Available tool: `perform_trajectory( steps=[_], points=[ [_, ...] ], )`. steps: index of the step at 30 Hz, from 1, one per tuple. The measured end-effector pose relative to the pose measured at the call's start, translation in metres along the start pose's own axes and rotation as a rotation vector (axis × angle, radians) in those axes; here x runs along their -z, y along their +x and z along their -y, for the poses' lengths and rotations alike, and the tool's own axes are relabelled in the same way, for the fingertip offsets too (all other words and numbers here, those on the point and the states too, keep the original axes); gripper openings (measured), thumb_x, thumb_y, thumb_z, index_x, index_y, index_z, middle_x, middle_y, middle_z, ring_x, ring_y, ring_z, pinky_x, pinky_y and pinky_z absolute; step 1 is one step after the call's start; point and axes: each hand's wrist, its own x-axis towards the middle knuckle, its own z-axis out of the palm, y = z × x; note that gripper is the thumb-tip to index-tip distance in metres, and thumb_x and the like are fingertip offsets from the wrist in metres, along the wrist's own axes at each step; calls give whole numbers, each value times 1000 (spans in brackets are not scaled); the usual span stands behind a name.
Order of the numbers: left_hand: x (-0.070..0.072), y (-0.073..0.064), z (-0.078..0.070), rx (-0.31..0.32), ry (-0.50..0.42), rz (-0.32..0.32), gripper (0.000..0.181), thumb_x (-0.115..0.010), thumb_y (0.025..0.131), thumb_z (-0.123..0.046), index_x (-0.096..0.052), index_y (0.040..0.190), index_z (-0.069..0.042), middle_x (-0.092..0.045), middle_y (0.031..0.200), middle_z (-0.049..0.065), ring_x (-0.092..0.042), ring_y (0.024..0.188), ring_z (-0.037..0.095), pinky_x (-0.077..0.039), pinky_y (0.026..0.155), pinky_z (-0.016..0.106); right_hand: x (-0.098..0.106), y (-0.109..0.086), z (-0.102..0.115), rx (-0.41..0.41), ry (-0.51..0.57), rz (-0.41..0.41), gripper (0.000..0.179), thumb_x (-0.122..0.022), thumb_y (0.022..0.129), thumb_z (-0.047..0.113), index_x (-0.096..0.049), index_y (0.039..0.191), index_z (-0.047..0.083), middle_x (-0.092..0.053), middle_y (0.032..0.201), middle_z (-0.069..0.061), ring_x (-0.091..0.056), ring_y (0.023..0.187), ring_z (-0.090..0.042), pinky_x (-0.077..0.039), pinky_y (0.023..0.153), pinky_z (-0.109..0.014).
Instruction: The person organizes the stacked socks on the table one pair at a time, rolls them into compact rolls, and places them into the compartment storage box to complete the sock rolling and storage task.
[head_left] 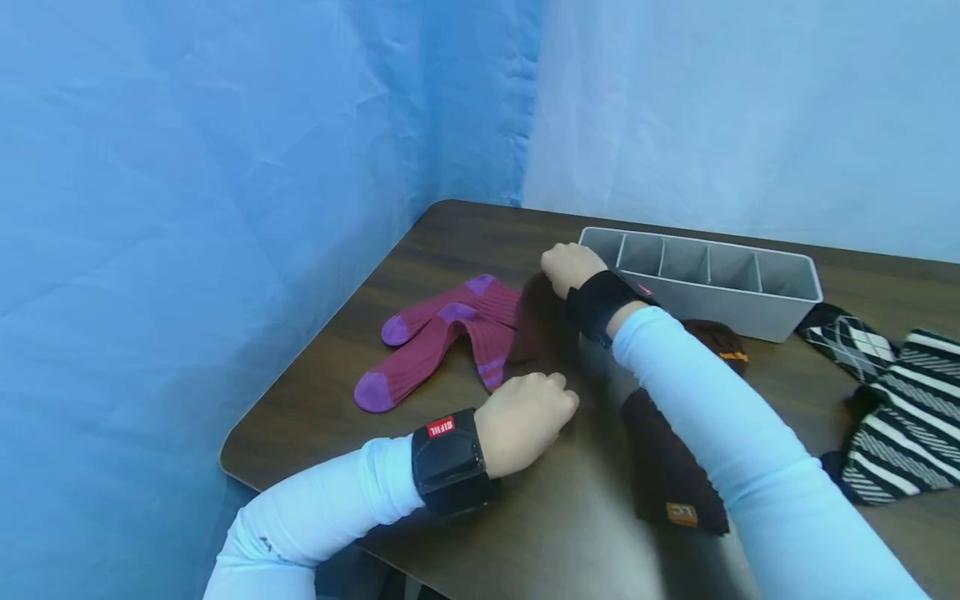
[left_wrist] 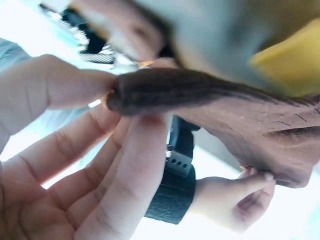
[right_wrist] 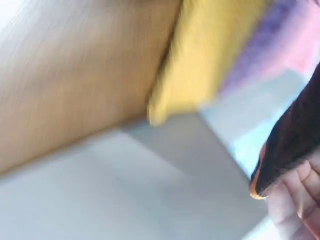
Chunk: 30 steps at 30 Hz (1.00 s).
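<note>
A dark brown sock [head_left: 542,333] is stretched above the table between my two hands. My left hand [head_left: 527,421] pinches one end of it; the left wrist view shows thumb and fingertips on the rolled brown fabric [left_wrist: 165,90]. Farther off, beside the grey box, my right hand [head_left: 573,268] grips the other end, where the right wrist view shows an orange edge on the dark fabric [right_wrist: 295,135]. Another dark brown sock [head_left: 667,454] with a tan label lies on the table, partly hidden under my right forearm.
A grey divided box [head_left: 720,304] stands at the back of the table [head_left: 330,450]. Maroon socks with purple toes [head_left: 442,333] lie to the left. Black-and-white striped socks [head_left: 915,421] and an argyle-patterned sock [head_left: 851,342] lie to the right. Blue sheets hang behind.
</note>
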Motion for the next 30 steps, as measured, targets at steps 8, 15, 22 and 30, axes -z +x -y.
perform_trajectory(
  steps=[8,15,22,30],
  points=[
    [31,-4,-13,-190,56,-129,14,-63,75,-19,-63,88,-13,-56,77,-1,-52,65,7,-43,53,16,59,-30,-23,-20,59,-55,27,-45,79,-3,-41,55,7,-36,52,-2,-30,50,-15,-28,50,-27],
    [24,5,-36,-337,167,-155,17,-61,76,-24,-65,90,-15,-56,73,-3,-50,62,6,-41,51,13,57,-67,-53,25,34,-79,24,-47,81,-1,-45,58,7,-35,52,-2,-30,49,-14,-26,50,-26],
    [4,11,-53,-407,215,-94,14,-58,78,-20,-67,89,-21,-58,72,-4,-52,60,6,-39,47,13,23,-87,-62,12,25,-40,20,-53,78,0,-48,59,7,-42,55,-2,-36,51,-15,-30,51,-27],
    [-6,12,-54,-405,123,18,15,-59,78,-25,-66,92,-22,-59,75,-5,-53,65,5,-35,49,11,6,-87,-62,-49,19,52,19,-55,75,-1,-51,57,7,-46,54,-2,-39,49,-15,-32,48,-26]
  ],
)
